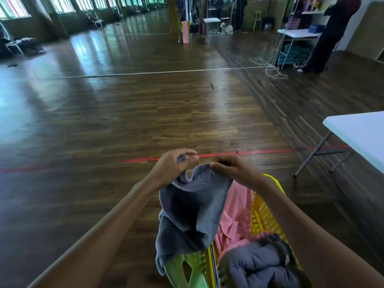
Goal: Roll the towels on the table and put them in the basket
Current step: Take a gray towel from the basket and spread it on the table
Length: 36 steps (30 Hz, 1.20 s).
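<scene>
Grey terry hangs from both hands: the left hand [175, 164] and right hand [233, 168] reach forward on outstretched arms, each pinching the top edge of the grey towel [191, 206]. The cloth droops below the grips, over the near yellow basket [268, 217], which holds a pink towel [239, 213] and more grey cloth.

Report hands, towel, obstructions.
Hands: left hand and right hand pinch hanging grey terry towel, unrolled. Beneath, yellow plastic basket holds pink towel. Nothing blocking.
</scene>
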Each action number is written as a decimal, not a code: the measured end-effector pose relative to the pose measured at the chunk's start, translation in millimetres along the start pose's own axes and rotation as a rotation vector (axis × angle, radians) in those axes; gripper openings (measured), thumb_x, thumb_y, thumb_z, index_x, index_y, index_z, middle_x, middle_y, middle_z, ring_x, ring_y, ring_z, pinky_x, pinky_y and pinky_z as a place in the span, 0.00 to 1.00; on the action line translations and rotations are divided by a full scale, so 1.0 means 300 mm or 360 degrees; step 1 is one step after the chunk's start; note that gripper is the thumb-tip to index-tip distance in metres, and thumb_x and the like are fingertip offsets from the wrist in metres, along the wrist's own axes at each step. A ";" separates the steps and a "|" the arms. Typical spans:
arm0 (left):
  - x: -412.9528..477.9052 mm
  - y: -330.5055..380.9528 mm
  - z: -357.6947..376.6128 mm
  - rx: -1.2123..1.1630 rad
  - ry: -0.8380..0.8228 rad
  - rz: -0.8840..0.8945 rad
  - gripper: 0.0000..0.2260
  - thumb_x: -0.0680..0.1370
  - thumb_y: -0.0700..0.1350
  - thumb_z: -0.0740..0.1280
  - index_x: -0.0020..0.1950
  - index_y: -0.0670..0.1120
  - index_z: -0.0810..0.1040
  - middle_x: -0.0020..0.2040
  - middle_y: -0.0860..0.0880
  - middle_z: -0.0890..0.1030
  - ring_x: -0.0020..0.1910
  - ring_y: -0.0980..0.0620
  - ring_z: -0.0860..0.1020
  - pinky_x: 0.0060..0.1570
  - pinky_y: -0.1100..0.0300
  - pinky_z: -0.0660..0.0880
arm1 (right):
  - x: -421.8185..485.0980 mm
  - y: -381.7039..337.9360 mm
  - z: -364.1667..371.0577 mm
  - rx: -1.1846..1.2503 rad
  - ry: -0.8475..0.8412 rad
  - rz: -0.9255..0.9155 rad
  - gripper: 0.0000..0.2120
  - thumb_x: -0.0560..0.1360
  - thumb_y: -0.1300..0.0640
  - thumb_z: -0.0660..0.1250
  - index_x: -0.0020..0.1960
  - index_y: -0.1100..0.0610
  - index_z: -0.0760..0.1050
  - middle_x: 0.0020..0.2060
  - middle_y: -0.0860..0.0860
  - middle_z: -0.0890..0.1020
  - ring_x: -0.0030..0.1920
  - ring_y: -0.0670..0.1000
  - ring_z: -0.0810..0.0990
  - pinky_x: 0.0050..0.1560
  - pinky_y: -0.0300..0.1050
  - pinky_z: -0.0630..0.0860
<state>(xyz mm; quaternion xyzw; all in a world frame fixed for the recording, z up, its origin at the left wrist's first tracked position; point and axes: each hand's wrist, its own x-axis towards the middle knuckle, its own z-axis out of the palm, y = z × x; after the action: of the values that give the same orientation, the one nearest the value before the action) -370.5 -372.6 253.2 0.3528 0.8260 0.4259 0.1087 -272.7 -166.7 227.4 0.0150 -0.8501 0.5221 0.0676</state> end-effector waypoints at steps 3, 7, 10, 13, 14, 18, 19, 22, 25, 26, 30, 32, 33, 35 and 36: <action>-0.008 -0.015 0.034 0.0036 -0.0198 0.0021 0.04 0.76 0.50 0.70 0.47 0.52 0.83 0.42 0.59 0.83 0.44 0.64 0.79 0.49 0.65 0.74 | 0.021 -0.047 0.014 -0.0043 -0.0014 -0.0060 0.14 0.78 0.57 0.67 0.34 0.51 0.74 0.27 0.41 0.71 0.31 0.38 0.67 0.33 0.35 0.63; -0.018 -0.010 -0.004 0.0024 -0.0053 0.0035 0.12 0.76 0.47 0.68 0.32 0.55 0.76 0.30 0.57 0.77 0.33 0.61 0.74 0.40 0.61 0.71 | 0.038 -0.048 0.036 0.0024 -0.0137 0.0016 0.18 0.77 0.49 0.68 0.37 0.63 0.76 0.29 0.42 0.71 0.33 0.41 0.68 0.34 0.37 0.64; -0.031 -0.024 -0.095 -0.0106 0.0086 -0.0020 0.10 0.75 0.50 0.66 0.32 0.54 0.76 0.30 0.57 0.76 0.33 0.60 0.74 0.41 0.59 0.71 | 0.041 -0.034 0.039 0.0130 -0.0256 0.0087 0.24 0.78 0.46 0.66 0.45 0.69 0.79 0.36 0.51 0.74 0.39 0.48 0.70 0.39 0.45 0.65; -0.073 -0.090 -0.186 -0.0274 0.0341 -0.0110 0.11 0.75 0.48 0.66 0.34 0.48 0.77 0.31 0.56 0.75 0.34 0.58 0.73 0.41 0.58 0.70 | 0.042 -0.017 0.022 0.0158 -0.0272 0.0147 0.16 0.78 0.49 0.67 0.35 0.57 0.77 0.32 0.49 0.71 0.35 0.47 0.67 0.36 0.44 0.61; -0.090 -0.111 -0.208 -0.0339 0.0448 -0.0140 0.11 0.76 0.47 0.66 0.36 0.43 0.78 0.33 0.53 0.76 0.35 0.57 0.73 0.42 0.58 0.70 | 0.043 -0.009 0.018 0.0159 -0.0258 0.0164 0.17 0.78 0.50 0.67 0.32 0.54 0.75 0.31 0.47 0.69 0.34 0.45 0.66 0.34 0.42 0.59; -0.124 -0.158 -0.223 -0.0318 0.0596 -0.0247 0.11 0.82 0.42 0.61 0.45 0.35 0.75 0.42 0.50 0.74 0.43 0.58 0.73 0.49 0.61 0.68 | 0.063 -0.063 0.042 0.0214 -0.0213 0.0126 0.16 0.78 0.57 0.67 0.32 0.54 0.73 0.29 0.45 0.67 0.30 0.42 0.64 0.30 0.34 0.60; -0.123 -0.151 -0.211 -0.0291 0.0573 -0.0257 0.11 0.82 0.42 0.60 0.44 0.37 0.75 0.41 0.50 0.75 0.41 0.58 0.73 0.47 0.59 0.69 | 0.076 -0.091 0.058 0.0204 -0.0227 0.0081 0.14 0.78 0.58 0.67 0.34 0.59 0.73 0.30 0.47 0.67 0.30 0.42 0.64 0.30 0.34 0.60; -0.117 -0.116 -0.151 -0.0175 0.0493 -0.0224 0.10 0.82 0.45 0.59 0.42 0.52 0.74 0.35 0.56 0.77 0.34 0.60 0.73 0.41 0.57 0.70 | 0.125 -0.155 0.105 0.0121 -0.0252 -0.0055 0.17 0.78 0.60 0.67 0.35 0.68 0.70 0.31 0.51 0.66 0.32 0.43 0.64 0.31 0.35 0.59; -0.133 -0.064 -0.104 -0.0230 0.0271 -0.0160 0.05 0.80 0.53 0.61 0.53 0.62 0.74 0.40 0.60 0.79 0.39 0.64 0.76 0.42 0.60 0.72 | 0.163 -0.177 0.148 0.0036 -0.0236 -0.0121 0.17 0.77 0.59 0.68 0.32 0.62 0.69 0.30 0.46 0.66 0.33 0.42 0.63 0.33 0.40 0.59; -0.140 -0.054 -0.097 -0.0238 0.0183 -0.0119 0.08 0.79 0.57 0.63 0.57 0.62 0.75 0.44 0.60 0.80 0.45 0.64 0.77 0.45 0.61 0.73 | 0.172 -0.170 0.158 0.0035 -0.0233 -0.0131 0.16 0.78 0.59 0.68 0.32 0.59 0.70 0.29 0.43 0.67 0.33 0.41 0.64 0.34 0.40 0.61; -0.169 -0.047 -0.096 -0.0229 0.0140 0.0041 0.06 0.74 0.47 0.71 0.51 0.53 0.81 0.45 0.55 0.84 0.47 0.58 0.81 0.50 0.59 0.77 | 0.170 -0.164 0.165 0.0058 -0.0205 -0.0106 0.12 0.78 0.59 0.68 0.35 0.59 0.77 0.31 0.44 0.73 0.36 0.41 0.69 0.39 0.41 0.66; -0.172 -0.059 -0.090 -0.0100 0.0228 0.0065 0.05 0.72 0.41 0.67 0.42 0.49 0.81 0.36 0.53 0.82 0.38 0.58 0.78 0.41 0.55 0.76 | 0.167 -0.169 0.161 0.0046 -0.0168 -0.0074 0.14 0.78 0.59 0.68 0.33 0.52 0.77 0.29 0.39 0.74 0.34 0.38 0.69 0.37 0.36 0.66; -0.171 -0.063 -0.085 -0.0070 0.0255 0.0050 0.04 0.71 0.41 0.65 0.39 0.47 0.80 0.34 0.51 0.80 0.36 0.58 0.76 0.39 0.52 0.75 | 0.164 -0.175 0.161 0.0021 -0.0159 -0.0065 0.16 0.78 0.59 0.68 0.31 0.50 0.75 0.26 0.38 0.72 0.32 0.37 0.68 0.35 0.35 0.64; -0.166 -0.056 -0.087 -0.0122 0.0281 0.0003 0.07 0.73 0.44 0.62 0.37 0.44 0.77 0.34 0.47 0.79 0.35 0.56 0.74 0.39 0.48 0.74 | 0.165 -0.171 0.167 -0.0010 -0.0144 -0.0050 0.19 0.77 0.57 0.68 0.29 0.50 0.72 0.24 0.39 0.70 0.30 0.38 0.65 0.32 0.35 0.61; -0.162 -0.050 -0.090 -0.0188 0.0285 -0.0020 0.10 0.75 0.47 0.61 0.36 0.45 0.76 0.33 0.48 0.78 0.35 0.57 0.73 0.40 0.49 0.73 | 0.166 -0.171 0.169 -0.0021 -0.0138 -0.0038 0.19 0.77 0.56 0.69 0.28 0.50 0.72 0.24 0.39 0.69 0.30 0.38 0.65 0.32 0.36 0.61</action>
<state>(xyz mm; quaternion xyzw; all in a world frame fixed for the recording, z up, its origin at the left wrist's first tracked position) -355.2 -428.2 252.2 0.3012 0.8080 0.5030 0.0577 -322.1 -232.8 256.6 0.0472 -0.8554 0.5145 0.0369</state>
